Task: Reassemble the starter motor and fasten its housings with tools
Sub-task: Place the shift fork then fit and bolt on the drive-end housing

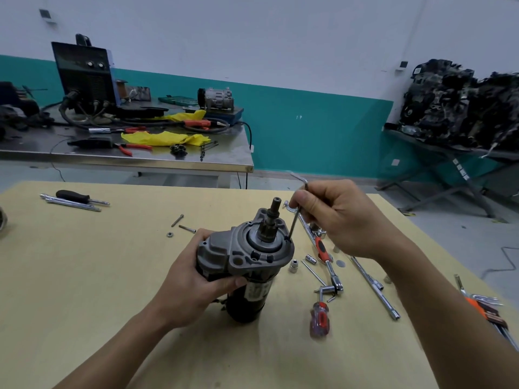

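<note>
The left hand (193, 273) grips the starter (247, 256) by its housing, steadying it upright mid-table (84, 276), so the right hand (337, 217) can pinch a hex key (295, 220) into its right-side screw (286, 237), evidently for tightening.

Starter motor (247, 256): matt grey cast metal housing (black body below); table (84, 276): smooth pale wood.

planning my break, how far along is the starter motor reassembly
Done: the nose housing sits on the starter motor. In hand: the left hand grips the motor while the right hand holds a hex key in a housing screw. Left: two bolts and a nut lie loose, so fastening looks unfinished.
</note>
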### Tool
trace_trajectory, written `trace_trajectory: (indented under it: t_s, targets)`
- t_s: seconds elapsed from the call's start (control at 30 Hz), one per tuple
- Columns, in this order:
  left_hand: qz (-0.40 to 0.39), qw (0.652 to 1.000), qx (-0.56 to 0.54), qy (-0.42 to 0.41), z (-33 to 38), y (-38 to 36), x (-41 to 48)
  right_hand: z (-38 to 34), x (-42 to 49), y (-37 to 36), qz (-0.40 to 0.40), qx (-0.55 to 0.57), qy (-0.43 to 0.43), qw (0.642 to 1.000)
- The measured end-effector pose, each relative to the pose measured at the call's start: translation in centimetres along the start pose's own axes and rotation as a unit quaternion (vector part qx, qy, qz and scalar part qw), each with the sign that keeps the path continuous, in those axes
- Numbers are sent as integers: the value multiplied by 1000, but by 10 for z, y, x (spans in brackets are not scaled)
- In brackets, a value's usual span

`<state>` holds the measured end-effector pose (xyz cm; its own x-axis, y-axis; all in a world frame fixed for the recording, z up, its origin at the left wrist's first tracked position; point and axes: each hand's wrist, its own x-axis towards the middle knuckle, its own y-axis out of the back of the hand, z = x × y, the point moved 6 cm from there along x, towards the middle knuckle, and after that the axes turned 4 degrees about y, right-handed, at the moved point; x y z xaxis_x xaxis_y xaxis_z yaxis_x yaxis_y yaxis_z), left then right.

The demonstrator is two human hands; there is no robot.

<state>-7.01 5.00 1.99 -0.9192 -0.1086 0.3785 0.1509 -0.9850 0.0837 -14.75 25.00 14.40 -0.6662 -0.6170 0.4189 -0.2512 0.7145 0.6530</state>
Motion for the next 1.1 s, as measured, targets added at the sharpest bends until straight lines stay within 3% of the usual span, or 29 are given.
trace_trajectory:
  t_s: [0.3, 0.97, 1.1]
  targets:
    - [3, 1000, 6, -1, 0, 1, -1, -1, 2, -1, -65, -1, 1, 998]
    - [3, 1000, 5, 6, -2, 2, -1, 4, -3, 3, 28, -19, 25, 999]
    - [3, 1000, 2, 2, -2, 2, -1, 2, -1, -7, 80, 15, 56, 995]
